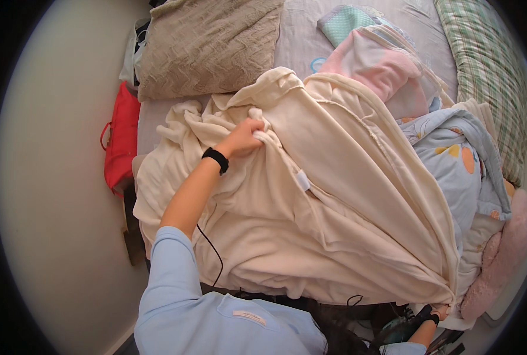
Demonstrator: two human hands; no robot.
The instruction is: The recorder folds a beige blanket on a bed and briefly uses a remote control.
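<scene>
A large cream fleece blanket (pixel 334 177) lies in loose folds across the bed, with a small white tag on one seam. Around the middle of its left half, my left hand (pixel 245 135) grips a bunched edge of the cloth, its fingers closed. My right hand (pixel 442 311) holds the blanket's lower right corner, low at the right of the view; hair and a dark wristband lie close by, and its fingers are partly hidden. Between the two hands the edge runs slantwise in long folds.
A beige textured pillow (pixel 210 49) lies at the upper left, beside a red bag (pixel 122 142) along the wall. Farther right are a pink blanket (pixel 378 66), a light blue quilt (pixel 449 164) with orange prints, a green plaid pillow (pixel 489 80) and a pink plush thing (pixel 498 266).
</scene>
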